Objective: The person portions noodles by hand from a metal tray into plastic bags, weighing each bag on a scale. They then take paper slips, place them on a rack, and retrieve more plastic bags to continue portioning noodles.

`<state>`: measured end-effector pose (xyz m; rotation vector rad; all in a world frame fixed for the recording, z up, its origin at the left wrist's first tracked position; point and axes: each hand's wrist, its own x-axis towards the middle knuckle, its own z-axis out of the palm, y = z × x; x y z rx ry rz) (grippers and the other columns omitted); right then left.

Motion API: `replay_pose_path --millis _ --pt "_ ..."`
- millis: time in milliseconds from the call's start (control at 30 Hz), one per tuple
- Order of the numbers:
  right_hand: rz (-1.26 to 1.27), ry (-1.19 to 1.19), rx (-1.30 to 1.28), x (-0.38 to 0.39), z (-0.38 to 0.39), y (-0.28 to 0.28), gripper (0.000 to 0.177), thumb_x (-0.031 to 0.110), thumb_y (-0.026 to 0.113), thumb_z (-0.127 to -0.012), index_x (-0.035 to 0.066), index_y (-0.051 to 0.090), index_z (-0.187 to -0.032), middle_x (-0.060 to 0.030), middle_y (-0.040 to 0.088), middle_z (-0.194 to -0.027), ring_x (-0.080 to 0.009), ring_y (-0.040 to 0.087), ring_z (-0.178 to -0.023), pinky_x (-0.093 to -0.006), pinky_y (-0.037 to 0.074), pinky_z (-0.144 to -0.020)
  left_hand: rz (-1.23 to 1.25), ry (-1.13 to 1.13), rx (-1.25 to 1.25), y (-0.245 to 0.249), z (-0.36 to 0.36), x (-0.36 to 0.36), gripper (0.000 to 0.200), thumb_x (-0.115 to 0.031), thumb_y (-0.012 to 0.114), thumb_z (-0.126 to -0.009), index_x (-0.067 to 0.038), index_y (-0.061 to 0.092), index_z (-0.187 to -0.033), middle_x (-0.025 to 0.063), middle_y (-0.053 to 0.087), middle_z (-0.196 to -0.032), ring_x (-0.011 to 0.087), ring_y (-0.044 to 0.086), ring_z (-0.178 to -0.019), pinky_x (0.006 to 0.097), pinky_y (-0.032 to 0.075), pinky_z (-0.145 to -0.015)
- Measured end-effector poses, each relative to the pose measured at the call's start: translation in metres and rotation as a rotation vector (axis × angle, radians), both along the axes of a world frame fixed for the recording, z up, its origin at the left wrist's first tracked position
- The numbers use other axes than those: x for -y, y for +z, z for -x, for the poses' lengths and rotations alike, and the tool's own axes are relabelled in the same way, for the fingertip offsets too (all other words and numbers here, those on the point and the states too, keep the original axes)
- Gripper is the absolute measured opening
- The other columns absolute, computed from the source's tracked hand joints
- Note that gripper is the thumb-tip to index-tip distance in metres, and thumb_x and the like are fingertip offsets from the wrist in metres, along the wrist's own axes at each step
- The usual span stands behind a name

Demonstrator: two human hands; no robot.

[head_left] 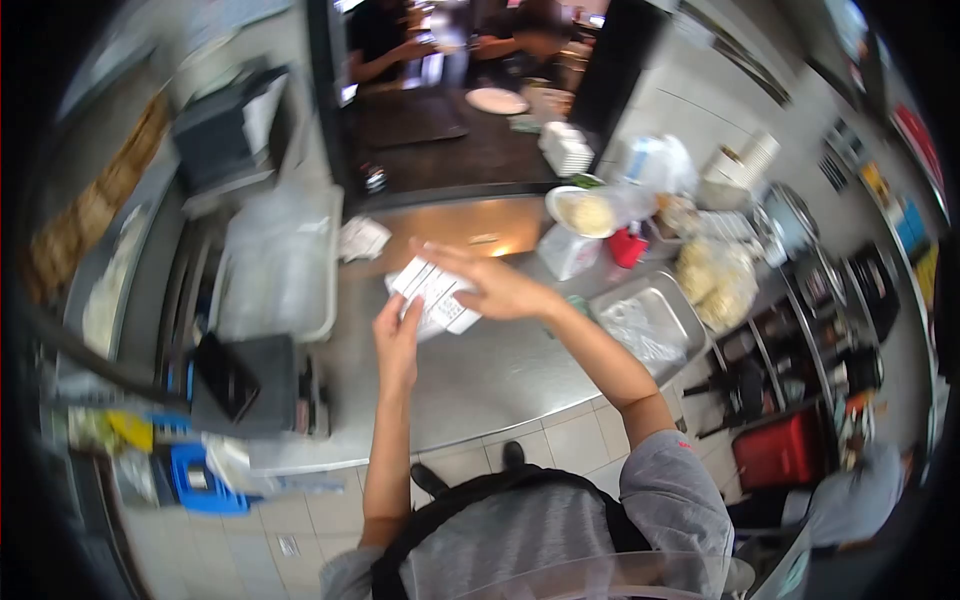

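A white printed receipt, with dark lines of text and a square code, is held over the steel counter. More white paper shows beneath it, perhaps a second slip. My left hand pinches its lower left side between thumb and fingers. From the right, my right hand reaches across its upper edge, fingers long over the top and thumb against the printed face. Part of the print is covered by that hand. Beyond it on the counter lies a crumpled white paper.
Left stand a translucent plastic tub and a black phone on a dark box. Right are a metal tray with plastic bags, a bowl of pale food and a red container. People stand behind the pass window; another person is at lower right.
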<state>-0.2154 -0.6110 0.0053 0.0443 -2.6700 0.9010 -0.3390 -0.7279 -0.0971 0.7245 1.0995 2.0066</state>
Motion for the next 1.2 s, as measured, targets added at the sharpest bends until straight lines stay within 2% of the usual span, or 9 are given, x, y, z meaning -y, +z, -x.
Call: replay_pose_path --millis 100,133,267,333,433,633,967,1067,1200 --pt "-0.111 -0.11 0.034 -0.021 -0.061 0.0 0.082 -0.016 0.045 -0.068 0.01 0.023 -0.143 -0.0133 0.022 -0.148 -0.0289 0.024 -0.135 -0.0357 0.025 -0.111 0.132 -0.054 -0.107 -0.018 -0.053 -0.017 0.034 -0.002 0.056 -0.086 0.005 0.054 -0.119 0.0114 0.058 -0.115 0.0161 0.055 -0.103 0.0267 0.041 -0.09" --pt "-0.214 -0.224 -0.046 -0.022 -0.083 0.005 0.067 -0.014 0.047 -0.07 0.007 0.042 -0.133 -0.0151 0.039 -0.137 -0.0326 0.04 -0.125 -0.0378 0.038 -0.101 0.144 -0.083 -0.201 -0.026 -0.071 -0.021 0.036 0.001 0.056 -0.084 0.005 0.053 -0.12 0.0122 0.056 -0.119 0.0173 0.053 -0.107 0.0274 0.041 -0.091" --pt "-0.262 -0.39 -0.126 -0.055 -0.176 0.024 0.018 -0.007 0.054 -0.074 -0.001 0.062 -0.089 -0.0136 0.054 -0.098 -0.0344 0.059 -0.081 -0.0409 0.048 -0.07 0.252 -0.096 -0.365 -0.079 -0.133 -0.035 0.046 0.009 0.054 -0.077 0.001 0.052 -0.123 0.015 0.051 -0.125 0.0218 0.05 -0.114 0.0294 0.039 -0.094" --pt "-0.264 -0.441 -0.115 -0.067 -0.224 0.033 0.015 -0.004 0.057 -0.076 -0.001 0.061 -0.09 -0.0118 0.055 -0.098 -0.0309 0.059 -0.084 -0.0378 0.048 -0.072 0.364 0.022 -0.495 -0.11 -0.164 -0.035 0.051 0.011 0.051 -0.074 0.001 0.051 -0.124 0.0161 0.052 -0.123 0.0242 0.05 -0.114 0.0303 0.039 -0.095" --pt "-0.271 -0.437 -0.191 -0.097 -0.279 0.044 0.028 -0.007 0.054 -0.075 0.001 0.059 -0.102 -0.0128 0.056 -0.102 -0.0311 0.058 -0.091 -0.0363 0.047 -0.077 0.474 0.223 -0.69 -0.171 -0.194 -0.04 0.058 0.012 0.047 -0.068 0.0 0.05 -0.125 0.0185 0.051 -0.122 0.0298 0.049 -0.114 0.0326 0.04 -0.094" --pt "-0.38 -0.41 -0.399 -0.145 -0.325 0.07 0.056 -0.015 0.044 -0.07 0.005 0.052 -0.121 -0.0163 0.054 -0.112 -0.0339 0.057 -0.098 -0.0374 0.047 -0.081 0.499 0.429 -0.473 -0.188 -0.258 -0.047 0.061 0.01 0.045 -0.07 -0.001 0.044 -0.13 0.0228 0.043 -0.128 0.0361 0.047 -0.115 0.0372 0.036 -0.098" --pt "-0.393 -0.553 -0.456 -0.289 -0.366 0.091 0.036 -0.016 0.047 -0.069 0.002 0.063 -0.095 -0.0126 0.059 -0.095 -0.0266 0.059 -0.079 -0.0332 0.049 -0.071 0.512 0.526 -0.696 -0.174 -0.263 -0.06 0.062 0.009 0.044 -0.072 -0.001 0.039 -0.134 0.0266 0.041 -0.129 0.0403 0.041 -0.12 0.041 0.031 -0.101" --pt "-0.262 -0.677 -0.544 -0.36 -0.376 0.109 0.038 -0.014 0.041 -0.079 0.006 0.064 -0.102 -0.0085 0.059 -0.097 -0.0169 0.058 -0.076 -0.0259 0.051 -0.059 0.56 0.616 -0.805 -0.179 -0.265 -0.064 0.061 0.009 0.043 -0.072 0.0 0.04 -0.133 0.0258 0.043 -0.129 0.0407 0.039 -0.121 0.0421 0.028 -0.102" --pt "0.026 -0.732 -0.813 -0.472 -0.381 0.146 0.043 -0.015 0.038 -0.077 0.004 0.063 -0.107 -0.0083 0.06 -0.103 -0.0189 0.062 -0.078 -0.0265 0.052 -0.064 0.624 0.699 -0.889 -0.183 -0.27 -0.068 0.06 0.006 0.044 -0.072 0.001 0.042 -0.131 0.0239 0.046 -0.128 0.0416 0.038 -0.122 0.0448 0.023 -0.106"
